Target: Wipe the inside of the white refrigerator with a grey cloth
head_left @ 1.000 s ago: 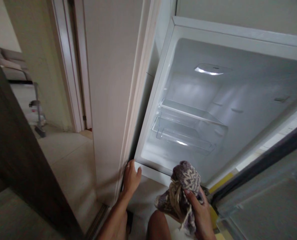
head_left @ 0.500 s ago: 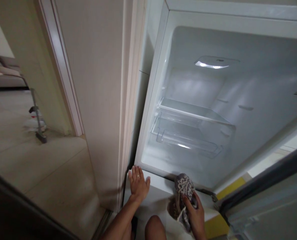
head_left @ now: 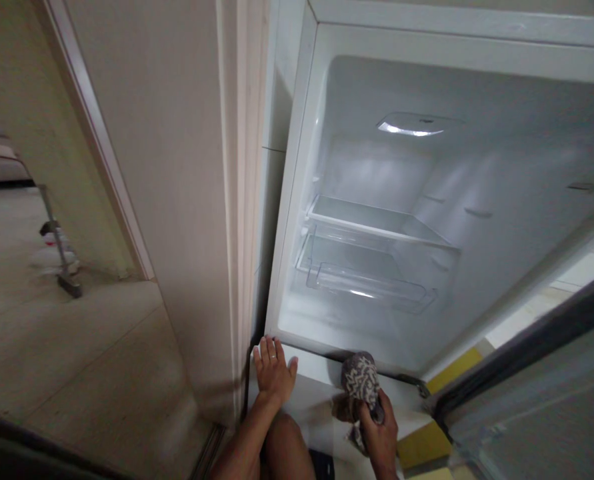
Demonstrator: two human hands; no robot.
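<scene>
Far to your left, a grey broom (head_left: 69, 285) stood on the pale floor (head_left: 111, 360), near a wall. A cream panel (head_left: 171, 167) rose between it and the open refrigerator (head_left: 497, 140). Your left hand (head_left: 277, 381) lay palm down with its fingers spread, grasping nothing, on the left end of the white ledge (head_left: 321, 364) below the compartment. Above the ledge sat a glass shelf (head_left: 361, 215) and, lower, a clear tray (head_left: 371, 288). The patterned cloth (head_left: 361, 377) was bunched at the ledge's middle — whether it pressed there was hard to tell. Your right hand (head_left: 381, 430) clutched it between thumb and fingers. Rightmost, the refrigerator door (head_left: 547, 400) stood swung open — past a yellow surface (head_left: 424, 445).
</scene>
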